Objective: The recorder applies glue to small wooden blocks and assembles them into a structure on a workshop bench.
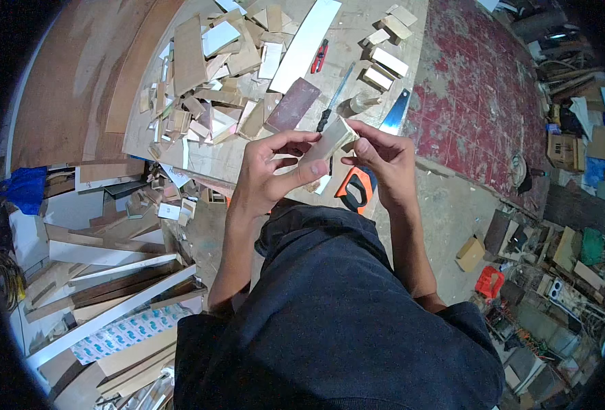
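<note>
Between my two hands, above the near edge of the table, a small block of wood [328, 145] with a pale face is held up at a tilt. My left hand [275, 167] grips its left side, thumb along the lower face and fingers behind. At its right end, the thumb and fingers of my right hand [386, 158] pinch the rough, splintered-looking edge. Just below my right hand lies a handsaw with an orange and black handle [354, 191]; its blade [396, 113] shows beyond that hand. A thin-bladed tool with a black grip [325, 119] lies behind the block.
Wood offcuts [210, 75] are heaped on the table's left. A white board [305, 46], red pliers [321, 56] and a brown board [293, 104] lie mid-table, with several blocks [389, 61] at right. Long boards [111, 301] crowd the floor at left; clutter surrounds a red container [489, 281] at right.
</note>
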Demonstrator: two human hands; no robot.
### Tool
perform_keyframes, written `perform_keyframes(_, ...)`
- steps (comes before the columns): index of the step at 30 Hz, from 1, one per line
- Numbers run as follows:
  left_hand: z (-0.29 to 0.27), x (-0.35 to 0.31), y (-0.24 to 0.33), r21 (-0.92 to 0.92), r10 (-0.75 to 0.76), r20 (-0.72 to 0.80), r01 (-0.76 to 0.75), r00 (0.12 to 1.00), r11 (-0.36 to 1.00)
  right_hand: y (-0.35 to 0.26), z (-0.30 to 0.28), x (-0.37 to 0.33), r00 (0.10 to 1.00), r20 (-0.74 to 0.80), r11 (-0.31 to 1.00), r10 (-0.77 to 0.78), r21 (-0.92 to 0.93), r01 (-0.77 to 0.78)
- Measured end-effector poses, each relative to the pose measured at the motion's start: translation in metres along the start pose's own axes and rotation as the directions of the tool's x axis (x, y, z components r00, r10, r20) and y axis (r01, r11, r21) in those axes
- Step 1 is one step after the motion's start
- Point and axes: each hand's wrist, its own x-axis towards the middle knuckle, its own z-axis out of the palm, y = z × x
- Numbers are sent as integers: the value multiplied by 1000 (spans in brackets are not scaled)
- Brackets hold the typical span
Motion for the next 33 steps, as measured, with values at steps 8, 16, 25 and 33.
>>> perform_keyframes(8, 0, 2, -11, -196, 2, -9, -4, 1000, 981, -2, 12, 0, 986, -139, 995, -90, 19, 93)
perform_keyframes(16, 3, -5, -10, -393, -67, -6, 59, 998, 918, -7, -11, 8, 736, 159, 582, -658, -512, 631)
perform_keyframes(25, 9, -9, -7, -453, -111, 62, 128, 992, 882, -5, -7, 9, 720, 162, 606, -674, -436, 665)
perform_keyframes(33, 7, -12, -13, -474, -132, 89, 158, 987, 866, -2, -7, 8, 737, 175, 629, -652, -419, 655)
